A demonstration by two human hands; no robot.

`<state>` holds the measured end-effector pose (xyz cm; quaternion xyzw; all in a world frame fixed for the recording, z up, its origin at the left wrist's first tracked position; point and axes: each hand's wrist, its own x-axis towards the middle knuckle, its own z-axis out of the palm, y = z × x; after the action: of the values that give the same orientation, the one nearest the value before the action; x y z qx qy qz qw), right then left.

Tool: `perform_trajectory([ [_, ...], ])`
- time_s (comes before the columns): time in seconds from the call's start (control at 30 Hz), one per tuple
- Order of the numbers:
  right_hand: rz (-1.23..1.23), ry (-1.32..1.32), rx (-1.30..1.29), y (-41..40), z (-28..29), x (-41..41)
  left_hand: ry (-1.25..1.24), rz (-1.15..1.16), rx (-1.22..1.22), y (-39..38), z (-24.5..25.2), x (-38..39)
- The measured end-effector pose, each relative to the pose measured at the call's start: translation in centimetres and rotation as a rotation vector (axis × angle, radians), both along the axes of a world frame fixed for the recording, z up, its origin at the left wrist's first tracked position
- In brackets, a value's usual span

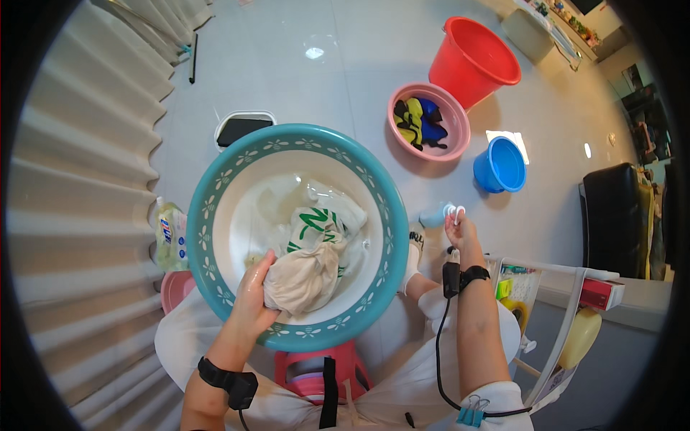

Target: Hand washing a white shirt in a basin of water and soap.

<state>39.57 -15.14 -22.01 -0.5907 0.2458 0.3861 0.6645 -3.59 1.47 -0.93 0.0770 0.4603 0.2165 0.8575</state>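
Note:
A large teal-rimmed basin (pixel 396 237) with water in it stands in front of me. My left hand (pixel 257 293) grips a bunched, wet off-white cloth (pixel 304 277) over the near part of the basin. The rest of the white fabric, with green printing (pixel 312 226), lies in the water. To the right of the basin, my right hand (pixel 461 230) has its fingers at the white top of a light blue translucent bottle (pixel 433 216), which lies tilted near my shoe.
Beyond the basin stand a pink basin (pixel 461 145) with yellow and blue cloths, a red bucket (pixel 453 64) and a blue bucket (pixel 485 169). A detergent pouch (pixel 171 237) is at left, by the curtain (pixel 91 178). A white rack (pixel 560 334) stands at right.

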Motion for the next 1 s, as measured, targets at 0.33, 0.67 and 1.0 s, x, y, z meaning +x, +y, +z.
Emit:
perform_trajectory([
  [0.33,-0.008,-0.079,-0.026,0.1,-1.6,0.2,0.054,0.005,-0.029,0.4,-0.6,0.7],
  [0.67,-0.016,-0.040,-0.015,-0.2,-0.8,0.2,0.045,-0.015,-0.007,0.2,-0.1,0.5],
  [1.0,-0.051,-0.100,0.110,-2.3,-3.1,1.2,-0.017,0.043,-0.049,0.4,-0.2,0.6],
])
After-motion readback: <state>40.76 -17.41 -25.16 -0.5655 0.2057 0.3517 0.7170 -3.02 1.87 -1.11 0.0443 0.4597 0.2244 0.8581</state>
